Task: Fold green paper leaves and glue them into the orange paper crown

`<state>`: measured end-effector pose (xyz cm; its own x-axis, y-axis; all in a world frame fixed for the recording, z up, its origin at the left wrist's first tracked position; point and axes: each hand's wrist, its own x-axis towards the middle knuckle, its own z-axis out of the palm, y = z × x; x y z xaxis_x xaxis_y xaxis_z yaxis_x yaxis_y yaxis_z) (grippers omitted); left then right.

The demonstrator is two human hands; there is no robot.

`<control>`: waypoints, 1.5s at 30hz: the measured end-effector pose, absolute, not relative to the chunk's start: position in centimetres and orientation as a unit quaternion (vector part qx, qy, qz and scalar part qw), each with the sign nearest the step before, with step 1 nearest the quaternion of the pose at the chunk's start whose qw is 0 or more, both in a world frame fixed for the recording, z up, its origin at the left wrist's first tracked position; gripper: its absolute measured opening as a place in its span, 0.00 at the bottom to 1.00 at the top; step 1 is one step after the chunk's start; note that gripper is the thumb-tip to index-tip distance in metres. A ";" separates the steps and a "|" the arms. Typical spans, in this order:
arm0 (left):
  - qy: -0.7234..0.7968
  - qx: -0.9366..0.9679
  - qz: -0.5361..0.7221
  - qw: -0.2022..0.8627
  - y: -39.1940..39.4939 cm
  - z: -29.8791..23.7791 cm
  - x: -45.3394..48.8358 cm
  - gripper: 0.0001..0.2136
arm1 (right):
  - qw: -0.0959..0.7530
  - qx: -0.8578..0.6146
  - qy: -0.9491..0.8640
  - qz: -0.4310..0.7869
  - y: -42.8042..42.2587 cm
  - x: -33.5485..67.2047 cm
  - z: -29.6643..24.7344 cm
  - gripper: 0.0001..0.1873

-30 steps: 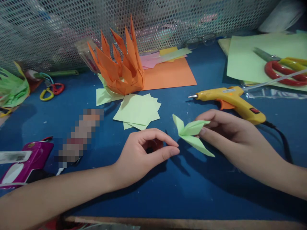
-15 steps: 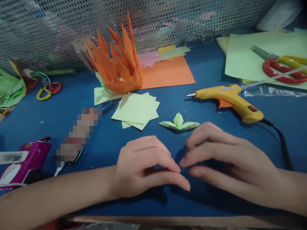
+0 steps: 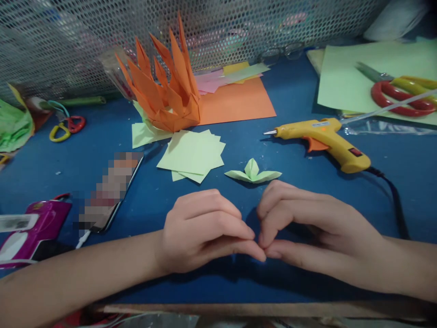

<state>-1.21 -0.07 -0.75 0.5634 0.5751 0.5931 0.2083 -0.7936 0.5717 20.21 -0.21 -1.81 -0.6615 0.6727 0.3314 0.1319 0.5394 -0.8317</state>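
Pale-green, three-pointed folded paper shape [image 3: 252,175] lies on the blue tabletop [image 3: 150,200]

We see the folded shape out of both hands, one point standing up in the middle and the other two spread to either side. It sits just beyond the bent fingers of the bare right hand [image 3: 314,232], whose index finger and thumb come in to a very narrow gap. The bare left hand [image 3: 211,232] faces it, fingers together and thumb beneath them, the space between narrow too. The tips of the two hands meet or almost meet; we cannot tell whether anything small is pinched there.

Near the folded shape, on the left, we find a fanned stack of pale-green paper squares [image 3: 191,152]. Behind that stands a spiky orange folded-paper crown [image 3: 174,119], beside a flat orange paper sheet [image 3: 242,105] topped with pink, yellow and green paper slips [image 3: 235,78].

Farther to the right lies a yellow plastic glue gun [image 3: 307,129] with an orange trigger, its metal nozzle pointing left. Beyond it, we see large scissors with red and yellow handles [image 3: 376,95] on big pale-green paper sheets [image 3: 344,64].

To the left we have a flat, phone-shaped device with a pixelated face [image 3: 112,191], a shiny purple object [image 3: 54,218] and small scissors with yellow and red handles [image 3: 60,132]. A grey perforated screen [image 3: 239,27] closes off the back.
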 end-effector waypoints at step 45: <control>0.248 0.840 0.415 0.247 -0.2 -1.4 -1.5 0.07 | 0.350 -0.236 -0.834 0.354 -0.1 20.3 -1.8 0.04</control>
